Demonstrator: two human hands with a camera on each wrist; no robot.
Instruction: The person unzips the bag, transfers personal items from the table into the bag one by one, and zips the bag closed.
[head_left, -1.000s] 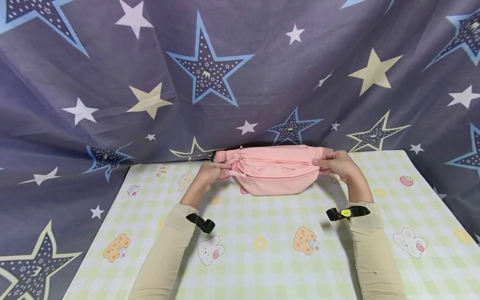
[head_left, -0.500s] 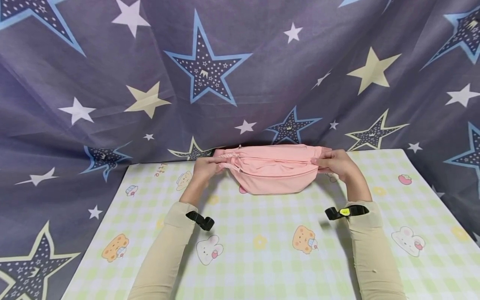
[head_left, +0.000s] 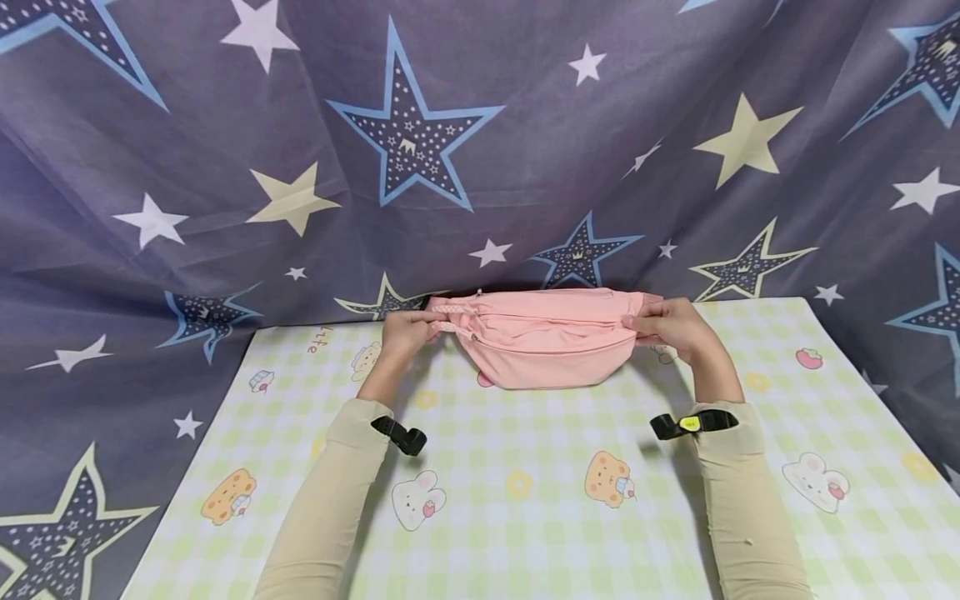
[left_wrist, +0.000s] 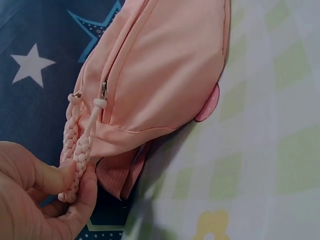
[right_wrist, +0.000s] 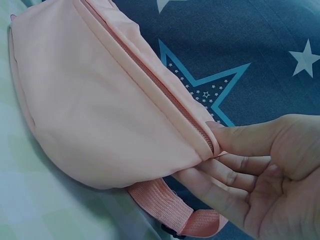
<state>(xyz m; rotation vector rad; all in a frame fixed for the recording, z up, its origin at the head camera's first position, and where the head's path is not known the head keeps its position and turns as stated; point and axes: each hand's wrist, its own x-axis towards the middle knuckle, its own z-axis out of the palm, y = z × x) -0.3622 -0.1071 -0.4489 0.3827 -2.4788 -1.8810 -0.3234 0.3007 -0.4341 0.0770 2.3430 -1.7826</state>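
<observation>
A pink waist bag (head_left: 555, 362) stands at the table's back edge, its zippered front facing me. With thumb and fingers my left hand (head_left: 405, 335) pinches two braided zipper pulls (left_wrist: 80, 147) at the bag's left end. They stretch out from the zipper sliders (left_wrist: 104, 91), and the front zipper looks closed beside them. At the other end my right hand (head_left: 672, 327) grips the bag's corner, thumb in front by the end of the zipper (right_wrist: 195, 127) and fingers behind. Below that corner a pink webbing strap (right_wrist: 160, 202) loops down in the right wrist view.
The table (head_left: 517, 533) wears a green and white checked cover with printed cartoon animals. Right behind the bag hangs a dark curtain (head_left: 480, 167) with stars. A black strap (head_left: 401, 435) is on each wrist.
My left hand has shifted a little left, drawing the braided pulls outward from the bag's left end. My right hand keeps its grip on the right corner.
</observation>
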